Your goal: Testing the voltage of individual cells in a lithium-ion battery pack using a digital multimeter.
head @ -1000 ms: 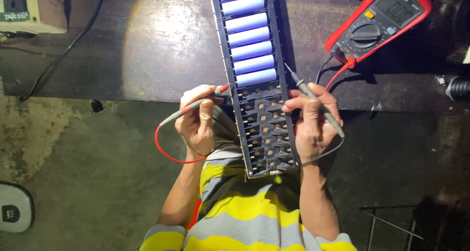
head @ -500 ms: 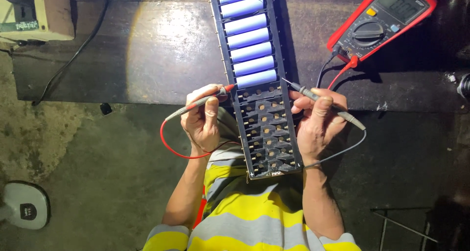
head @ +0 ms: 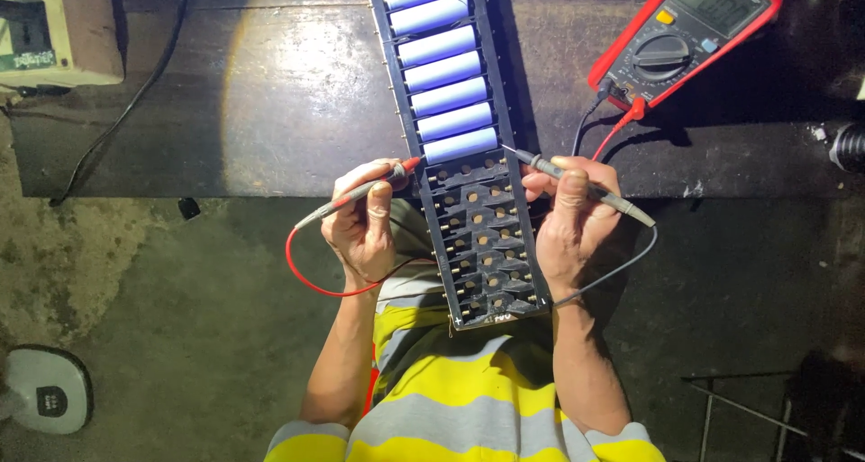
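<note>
1. A long black battery holder [head: 468, 155] lies with its long axis running from the bench's far edge out over the near edge, its near end hanging above the person's lap.
2. Pale blue cylindrical cells [head: 446, 70] fill the far slots, each lying crosswise; the near slots stand empty.
3. The left hand [head: 362, 228] pinches a red-tipped probe [head: 383, 181], tip pointing right at the nearest cell's left end.
4. The right hand [head: 569, 223] grips a grey probe [head: 577, 184], tip pointing left at that cell's right end.
5. A red multimeter [head: 689, 34] sits at the bench's far right corner.
</note>
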